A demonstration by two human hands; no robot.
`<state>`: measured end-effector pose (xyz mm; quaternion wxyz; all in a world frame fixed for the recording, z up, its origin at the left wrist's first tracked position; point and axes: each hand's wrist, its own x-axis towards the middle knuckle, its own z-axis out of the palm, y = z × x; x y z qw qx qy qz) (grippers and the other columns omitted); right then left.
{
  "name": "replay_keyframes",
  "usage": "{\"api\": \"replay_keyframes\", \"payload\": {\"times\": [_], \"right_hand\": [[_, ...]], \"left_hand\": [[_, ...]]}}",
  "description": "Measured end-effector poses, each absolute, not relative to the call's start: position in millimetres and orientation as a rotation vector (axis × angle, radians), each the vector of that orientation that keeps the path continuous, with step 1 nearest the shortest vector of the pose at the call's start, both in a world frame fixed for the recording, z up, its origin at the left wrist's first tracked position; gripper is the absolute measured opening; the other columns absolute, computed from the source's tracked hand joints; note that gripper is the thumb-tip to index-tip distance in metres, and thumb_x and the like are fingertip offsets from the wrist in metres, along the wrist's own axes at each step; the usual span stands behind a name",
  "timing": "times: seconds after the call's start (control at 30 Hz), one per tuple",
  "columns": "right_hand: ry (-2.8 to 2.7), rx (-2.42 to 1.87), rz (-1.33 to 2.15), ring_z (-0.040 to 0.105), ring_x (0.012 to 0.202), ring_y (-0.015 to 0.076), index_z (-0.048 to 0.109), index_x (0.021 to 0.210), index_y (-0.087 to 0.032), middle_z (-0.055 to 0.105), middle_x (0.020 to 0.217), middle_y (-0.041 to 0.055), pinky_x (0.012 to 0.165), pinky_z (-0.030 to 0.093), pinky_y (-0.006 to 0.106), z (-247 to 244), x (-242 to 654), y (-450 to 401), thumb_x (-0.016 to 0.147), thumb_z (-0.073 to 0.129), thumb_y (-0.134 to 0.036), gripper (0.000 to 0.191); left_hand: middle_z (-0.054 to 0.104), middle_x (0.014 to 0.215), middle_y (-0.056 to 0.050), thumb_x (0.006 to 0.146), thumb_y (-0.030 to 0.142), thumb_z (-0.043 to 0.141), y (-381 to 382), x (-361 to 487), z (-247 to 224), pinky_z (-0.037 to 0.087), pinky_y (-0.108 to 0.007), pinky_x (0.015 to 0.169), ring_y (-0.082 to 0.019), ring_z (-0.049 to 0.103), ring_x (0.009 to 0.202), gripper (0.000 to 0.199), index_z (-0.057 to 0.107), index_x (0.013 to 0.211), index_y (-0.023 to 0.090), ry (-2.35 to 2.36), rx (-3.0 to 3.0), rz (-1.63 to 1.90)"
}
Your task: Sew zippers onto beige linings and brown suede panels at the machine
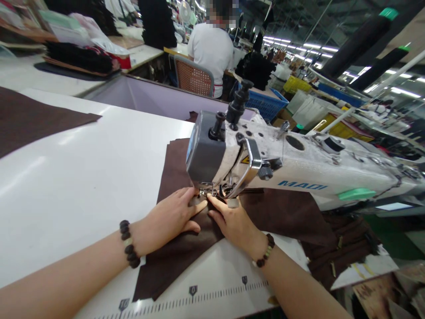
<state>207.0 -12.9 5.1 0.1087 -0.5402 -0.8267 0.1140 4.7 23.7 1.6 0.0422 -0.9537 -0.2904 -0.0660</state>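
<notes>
Left grip [171, 215] and right grip [239, 226] lie splayed on the matte brown cloth [189, 248] directly beneath them. Just ahead, the metal foot [202, 192] of the blocky machine [292, 166] seems to touch the cloth, partly hidden. Glossy white counter [83, 186] spreads left of both.

The cloth [182, 252] lies on the desk [83, 177], passing under the head of the machine [212, 146], whose arm runs off to the right. On the cloth, before the needle, rest the left hand [172, 212] and, to its right, the right hand [239, 226]. A scale [193, 303] runs along the desk's near edge. Another cloth piece [40, 119] lies far left; a pile [341, 239] sits at right. Behind the machine are a chair [194, 75], a person [212, 51] and, to their right, a crate [265, 104].
</notes>
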Motion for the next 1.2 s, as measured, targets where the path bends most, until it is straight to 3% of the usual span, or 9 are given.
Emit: {"api": "replay_keyframes", "payload": {"times": [0.27,0.57,0.87,1.03,1.2], "right_hand": [[-2.46,-1.61,0.258,0.052,0.118,0.0294,0.055,0.129,-0.022,0.059,0.127,0.0085,0.103,0.04,0.052,7.6,204.3,-10.7,0.093,0.051,-0.027,0.037],[-2.483,-1.596,0.225,0.052,0.119,0.0279,0.055,0.131,-0.019,0.059,0.127,0.0089,0.104,0.04,0.05,1.6,207.3,-6.0,0.096,0.046,-0.029,0.037],[-2.475,-1.597,0.221,0.053,0.117,0.027,0.058,0.128,-0.018,0.059,0.126,0.0092,0.105,0.039,0.048,2.9,206.5,-4.3,0.094,0.049,-0.027,0.035],[-2.49,-1.6,0.149,0.054,0.112,0.0256,0.061,0.122,-0.02,0.062,0.121,0.0083,0.105,0.039,0.048,1.5,206.7,-2.3,0.095,0.049,-0.03,0.031],[-2.526,-1.732,0.089,0.049,0.119,0.0292,0.062,0.116,-0.011,0.059,0.122,0.0149,0.106,0.036,0.05,13.0,212.8,-3.7,0.094,0.051,-0.039,0.037]], "left_hand": [[0.061,0.096,-0.011,0.077,0.059,0.062,27.5,5.2,0.1,0.048,-0.038,0.086,-0.027,0.055,0.097,0.061,0.062,0.117,0.014,-0.888,-2.91,-0.188],[0.06,0.096,-0.011,0.08,0.056,0.061,28.9,4.8,0.2,0.048,-0.038,0.087,-0.027,0.054,0.098,0.046,0.067,0.097,0.013,-0.917,-2.93,-0.235],[0.058,0.088,-0.012,0.082,0.055,0.059,31.3,5.4,0.9,0.048,-0.039,0.085,-0.028,0.053,0.095,0.048,0.07,0.096,0.01,-0.97,-2.978,-0.145],[0.057,0.098,-0.013,0.085,0.052,0.057,32.6,5.0,5.8,0.048,-0.04,0.09,-0.028,0.054,0.102,0.048,0.067,0.11,0.012,-0.983,-2.989,-0.137],[0.056,0.11,-0.016,0.09,0.051,0.05,32.9,0.6,-1.3,0.048,-0.042,0.093,-0.029,0.053,0.109,0.053,0.058,0.126,0.013,-0.903,-3.01,-0.25]]}}
